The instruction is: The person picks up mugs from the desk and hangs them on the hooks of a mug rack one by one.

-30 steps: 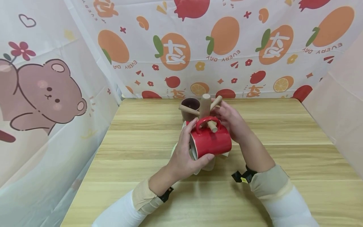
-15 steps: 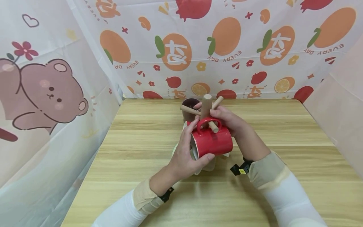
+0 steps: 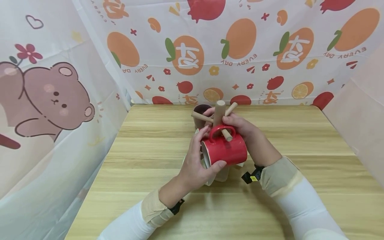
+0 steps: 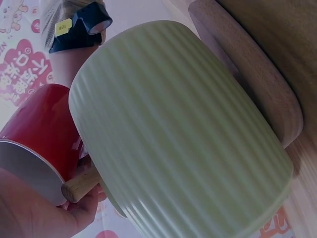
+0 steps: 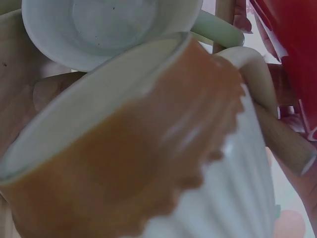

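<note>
Pale wood-grained table (image 3: 126,186) lies under everything, its far edge meeting a fruit-printed cloth. Nearest, white sleeves (image 3: 127,221) come in from seven and five o'clock. Beyond them the left hand (image 3: 199,166) holds the red mug (image 3: 225,151), thumb under its body and fingers spread near the rim, the mouth facing nine o'clock. This mug sits at six o'clock of the wooden stand (image 3: 220,111), a peg passing through its handle. At the left wrist, a ribbed green mug (image 4: 183,129) fills the middle, the red one at nine o'clock. From the right wrist, a brown-and-white mug (image 5: 183,144) tilts close, its handle looped round a peg at three o'clock. At four o'clock of the post, the right hand (image 3: 244,126) grips it, thumb in front and fingertips behind. Farther off, at nine o'clock, is a dark cup (image 3: 200,109); whether it hangs or stands, I cannot tell.
</note>
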### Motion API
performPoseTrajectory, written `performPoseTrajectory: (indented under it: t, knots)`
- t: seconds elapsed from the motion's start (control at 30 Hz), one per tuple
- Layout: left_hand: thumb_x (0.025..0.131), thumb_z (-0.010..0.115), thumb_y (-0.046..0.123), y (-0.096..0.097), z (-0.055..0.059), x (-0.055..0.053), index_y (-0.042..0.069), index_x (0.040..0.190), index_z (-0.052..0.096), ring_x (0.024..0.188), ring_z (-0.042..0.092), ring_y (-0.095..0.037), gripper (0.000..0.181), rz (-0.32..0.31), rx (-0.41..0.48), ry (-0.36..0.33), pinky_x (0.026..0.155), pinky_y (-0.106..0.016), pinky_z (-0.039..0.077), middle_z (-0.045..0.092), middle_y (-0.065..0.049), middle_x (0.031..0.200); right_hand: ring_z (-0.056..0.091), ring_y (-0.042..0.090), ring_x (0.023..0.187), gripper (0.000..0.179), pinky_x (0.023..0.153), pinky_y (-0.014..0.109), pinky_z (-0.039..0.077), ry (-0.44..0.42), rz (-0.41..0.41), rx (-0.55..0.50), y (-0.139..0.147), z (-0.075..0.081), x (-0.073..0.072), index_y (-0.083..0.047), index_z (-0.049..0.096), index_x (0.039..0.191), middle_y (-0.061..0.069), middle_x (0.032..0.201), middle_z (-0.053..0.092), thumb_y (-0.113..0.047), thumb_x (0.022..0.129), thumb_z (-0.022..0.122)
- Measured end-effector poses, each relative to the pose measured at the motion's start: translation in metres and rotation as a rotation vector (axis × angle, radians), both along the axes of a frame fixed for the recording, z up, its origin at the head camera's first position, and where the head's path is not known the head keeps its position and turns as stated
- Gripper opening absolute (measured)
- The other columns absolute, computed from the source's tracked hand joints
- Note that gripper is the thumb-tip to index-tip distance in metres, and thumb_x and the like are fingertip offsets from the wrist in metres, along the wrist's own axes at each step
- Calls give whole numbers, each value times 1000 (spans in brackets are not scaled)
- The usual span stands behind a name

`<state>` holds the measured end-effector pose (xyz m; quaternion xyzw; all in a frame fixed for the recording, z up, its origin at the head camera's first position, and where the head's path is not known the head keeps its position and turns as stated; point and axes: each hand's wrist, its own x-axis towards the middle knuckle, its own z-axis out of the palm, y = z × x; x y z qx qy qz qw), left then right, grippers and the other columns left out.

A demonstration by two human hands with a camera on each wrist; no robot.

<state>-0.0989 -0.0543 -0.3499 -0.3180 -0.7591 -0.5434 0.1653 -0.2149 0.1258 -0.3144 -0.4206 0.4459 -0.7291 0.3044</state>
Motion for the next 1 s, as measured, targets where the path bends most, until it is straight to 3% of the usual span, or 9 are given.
performPoseTrajectory:
  t: [0.13,0.3,0.53,1.0]
  knots:
    - [85,71,36,0,1,1,20,153,19,132,40,-18,87,7,-2,-4,94,-38,54,38,-3,145,68,19,99,44,88,33,56,-19,51,-58,-1,-3,-2,-14,55,126,4,108,67,-37,90,66]
    - [87,68,44,0,1,0,19,152,19,133,39,-19,85,1,0,-2,95,-38,54,37,-4,146,69,18,98,36,88,32,56,-20,73,-89,-3,-4,-4,-14,62,119,3,108,69,-36,90,66]
    - [85,68,41,0,3,0,21,152,22,130,40,-18,83,-3,0,-26,93,-37,55,39,-3,142,69,15,95,37,86,30,56,-38,41,-72,-4,-3,-1,-16,65,113,0,103,71,-44,89,67]
    - [86,68,32,3,7,2,25,149,36,128,44,-17,71,-35,16,-157,87,-33,57,39,0,138,67,15,89,35,79,29,57,76,-12,-62,-3,-7,-4,-18,64,110,2,98,69,-47,90,64]
